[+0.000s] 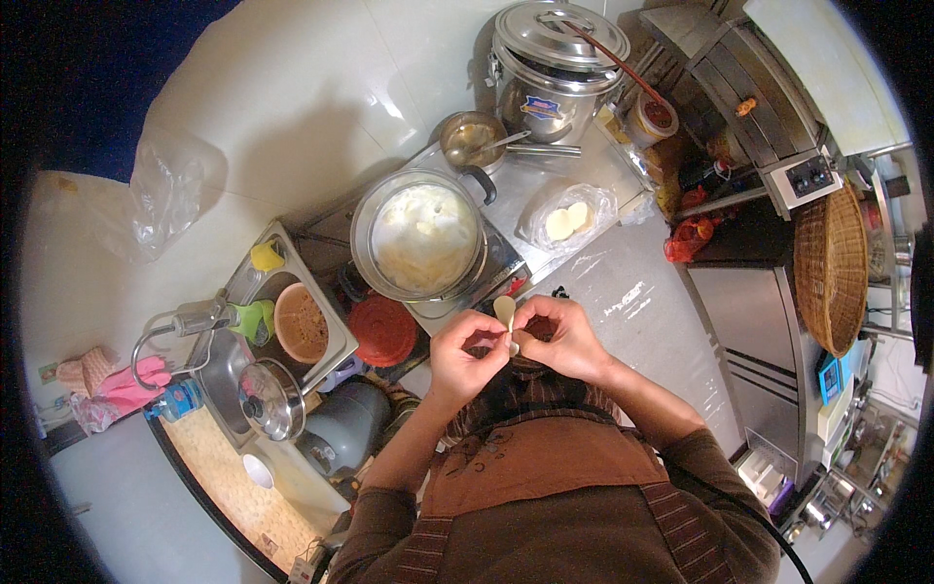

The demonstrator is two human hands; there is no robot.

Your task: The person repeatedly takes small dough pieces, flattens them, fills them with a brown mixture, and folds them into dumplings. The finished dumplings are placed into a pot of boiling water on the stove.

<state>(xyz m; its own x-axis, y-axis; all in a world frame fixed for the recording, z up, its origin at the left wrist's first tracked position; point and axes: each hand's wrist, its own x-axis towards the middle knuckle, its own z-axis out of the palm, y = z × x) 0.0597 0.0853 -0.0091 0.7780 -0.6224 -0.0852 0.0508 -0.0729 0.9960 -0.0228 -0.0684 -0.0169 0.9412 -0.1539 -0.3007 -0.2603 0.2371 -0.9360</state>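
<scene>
Between both hands, in front of the apron, a thin pale round of what looks like dough is pinched upright. My left hand grips its lower edge with thumb and finger, and my right hand grips it from the other side. Just beyond them, a wide steel pot with black handles stands on a stove and holds cloudy, whitish liquid. On the steel counter to its right, more pale rounds lie on a clear plastic bag.
A small saucepan with a ladle and a large lidded steel container stand behind. At left are a sink, an orange basin, a glass lid and a red lid. A wicker basket is at right.
</scene>
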